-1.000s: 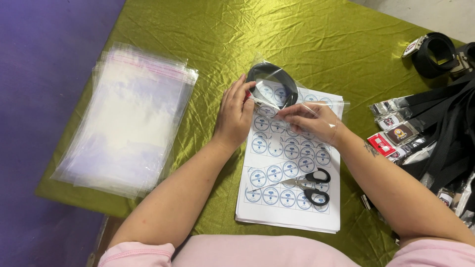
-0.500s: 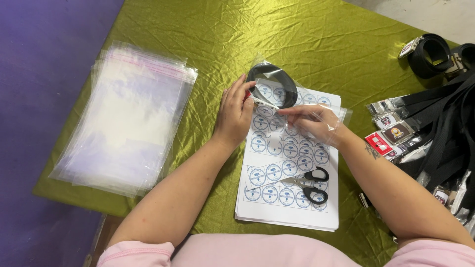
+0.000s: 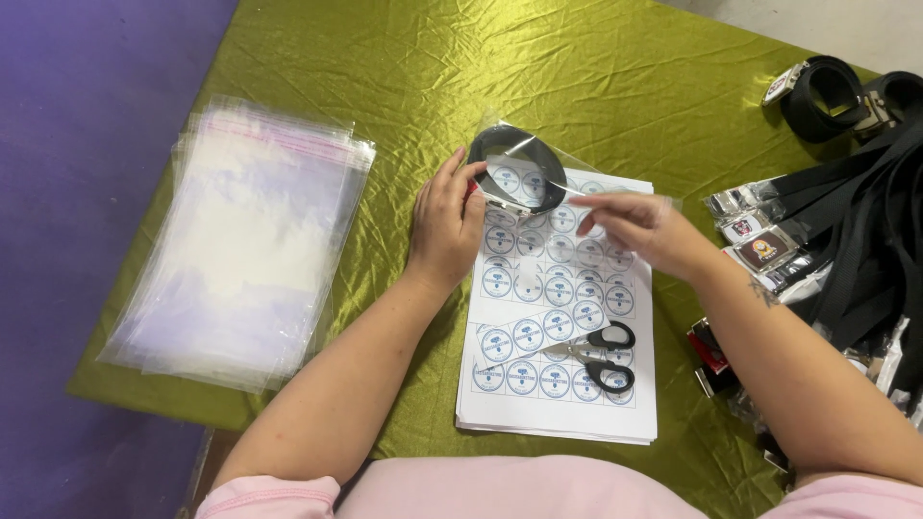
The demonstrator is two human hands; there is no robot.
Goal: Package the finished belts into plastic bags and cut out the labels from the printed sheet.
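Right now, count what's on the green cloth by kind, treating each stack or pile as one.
Bagged rolled belt, at both hands' fingers: 1
Scissors: 1
Sticker sheet stack: 1
Clear bag stack: 1
Loose belt pile: 1
Total: 5

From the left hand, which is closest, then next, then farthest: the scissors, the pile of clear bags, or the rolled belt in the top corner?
1. Scissors: just right of and below the left hand, on the sticker sheets.
2. Pile of clear bags: to its left.
3. Rolled belt: far top right corner.
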